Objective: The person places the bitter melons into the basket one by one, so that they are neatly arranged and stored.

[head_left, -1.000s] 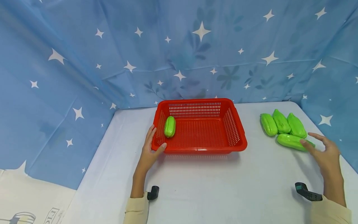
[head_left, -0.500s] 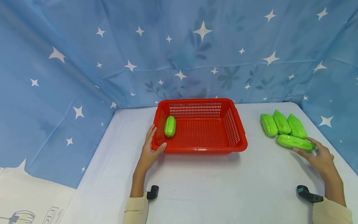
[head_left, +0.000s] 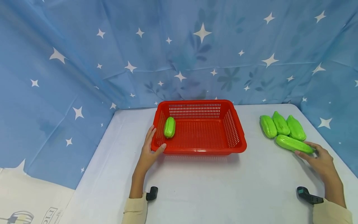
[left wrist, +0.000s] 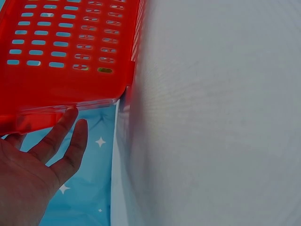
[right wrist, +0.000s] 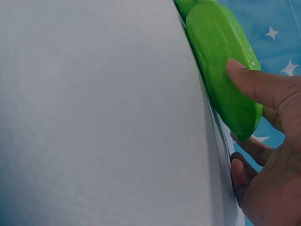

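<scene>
In the head view a red plastic basket point(head_left: 195, 150) stands at the middle back of the table, with one glossy green, ridged vegetable point(head_left: 169, 127) lying along its left inside wall. My left hand point(head_left: 147, 155) rests at the basket's front left corner, fingers extended along its side and thumb on the front rim. At the right, my right hand point(head_left: 321, 159) grips the stem end of a long green vegetable point(head_left: 293, 144). Its thumb point(right wrist: 249, 80) lies on the near side in the right wrist view, and some of the fingers are hidden behind the vegetable.
Three more green vegetables lie side by side just behind the held one: a left one point(head_left: 269, 127), a middle one point(head_left: 281, 123) and a right one point(head_left: 296, 128). A blue starry curtain point(head_left: 201, 62) hangs behind the white table point(head_left: 207, 189) and at its sides.
My right hand has come down and leftward onto the end of the front green vegetable, closing its thumb and fingers round it. The left hand and the basket have stayed in place.
</scene>
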The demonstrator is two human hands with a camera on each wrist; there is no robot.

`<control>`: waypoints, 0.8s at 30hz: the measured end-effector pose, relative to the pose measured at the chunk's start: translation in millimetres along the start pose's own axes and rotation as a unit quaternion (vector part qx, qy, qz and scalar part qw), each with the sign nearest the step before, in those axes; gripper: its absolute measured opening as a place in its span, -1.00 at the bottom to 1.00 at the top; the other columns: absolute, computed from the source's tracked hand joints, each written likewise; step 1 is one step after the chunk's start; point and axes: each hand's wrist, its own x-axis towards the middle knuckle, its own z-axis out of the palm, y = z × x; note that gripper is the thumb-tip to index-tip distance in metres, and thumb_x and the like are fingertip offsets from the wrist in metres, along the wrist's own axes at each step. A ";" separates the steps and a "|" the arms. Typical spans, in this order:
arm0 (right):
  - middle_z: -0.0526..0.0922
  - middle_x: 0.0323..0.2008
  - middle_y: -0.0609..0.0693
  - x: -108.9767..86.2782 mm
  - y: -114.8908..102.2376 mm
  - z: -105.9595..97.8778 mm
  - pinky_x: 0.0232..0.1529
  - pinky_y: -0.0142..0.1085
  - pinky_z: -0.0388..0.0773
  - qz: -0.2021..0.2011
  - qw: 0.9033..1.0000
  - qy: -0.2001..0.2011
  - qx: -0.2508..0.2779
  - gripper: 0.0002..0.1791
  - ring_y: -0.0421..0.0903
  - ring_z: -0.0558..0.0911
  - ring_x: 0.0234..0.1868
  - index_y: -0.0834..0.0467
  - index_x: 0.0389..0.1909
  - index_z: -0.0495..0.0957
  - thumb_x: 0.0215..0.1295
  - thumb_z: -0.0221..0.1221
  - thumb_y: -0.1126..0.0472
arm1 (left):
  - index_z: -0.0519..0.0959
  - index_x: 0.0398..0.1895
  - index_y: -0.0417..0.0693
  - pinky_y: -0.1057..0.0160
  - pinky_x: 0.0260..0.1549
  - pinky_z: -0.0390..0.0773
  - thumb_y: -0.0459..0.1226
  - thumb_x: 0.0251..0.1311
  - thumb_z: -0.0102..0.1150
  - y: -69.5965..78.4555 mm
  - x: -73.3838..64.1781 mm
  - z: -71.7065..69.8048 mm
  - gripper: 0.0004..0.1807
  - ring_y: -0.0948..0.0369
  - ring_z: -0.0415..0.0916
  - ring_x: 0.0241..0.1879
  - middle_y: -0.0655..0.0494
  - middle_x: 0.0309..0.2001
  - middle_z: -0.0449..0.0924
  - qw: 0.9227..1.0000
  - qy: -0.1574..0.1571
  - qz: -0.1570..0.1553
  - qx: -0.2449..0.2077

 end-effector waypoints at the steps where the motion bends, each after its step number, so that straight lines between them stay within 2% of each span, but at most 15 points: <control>1: -0.28 0.45 0.53 0.3 0.1 -0.1 0.24 0.52 -0.09 0.000 1.000 0.000 -0.001 -0.06 0.55 -0.25 0.44 0.33 0.49 -0.08 0.37 0.06 -0.18 | 0.07 0.54 0.12 -0.08 0.22 0.43 -0.02 0.18 0.26 -0.2 -0.2 -0.1 -0.11 0.13 -0.14 0.56 0.36 0.56 -0.12 1.000 0.001 0.000 -0.001; 11: -0.22 0.45 0.52 -2.1 0.3 0.5 0.24 0.48 0.01 0.003 1.000 0.002 -0.004 -0.05 0.59 -0.10 0.40 0.38 0.47 -0.05 0.36 0.09 -0.17 | 0.06 0.54 0.12 -0.11 0.23 0.40 -0.02 0.19 0.25 0.6 -0.3 -0.3 -0.11 0.09 -0.16 0.57 0.30 0.57 -0.13 1.000 0.001 0.004 0.003; 18: -0.16 0.49 0.45 -2.5 7.6 0.0 0.25 0.45 0.08 0.020 0.999 0.009 0.028 -0.03 0.58 -0.02 0.38 0.24 0.51 -0.02 0.31 0.13 -0.23 | 0.06 0.54 0.18 -0.08 0.23 0.42 0.00 0.19 0.24 -0.1 -0.2 -0.9 -0.12 0.15 -0.16 0.56 0.41 0.56 -0.14 1.000 0.002 -0.006 0.007; 24: -0.12 0.49 0.44 -3.7 10.0 -0.3 0.29 0.41 0.09 0.031 0.998 0.019 0.046 -0.03 0.54 0.01 0.39 0.23 0.52 -0.03 0.31 0.13 -0.22 | 0.06 0.54 0.18 -0.07 0.23 0.43 -0.01 0.19 0.24 0.6 -0.5 -0.5 -0.12 0.15 -0.16 0.56 0.40 0.56 -0.14 1.000 0.001 -0.007 0.004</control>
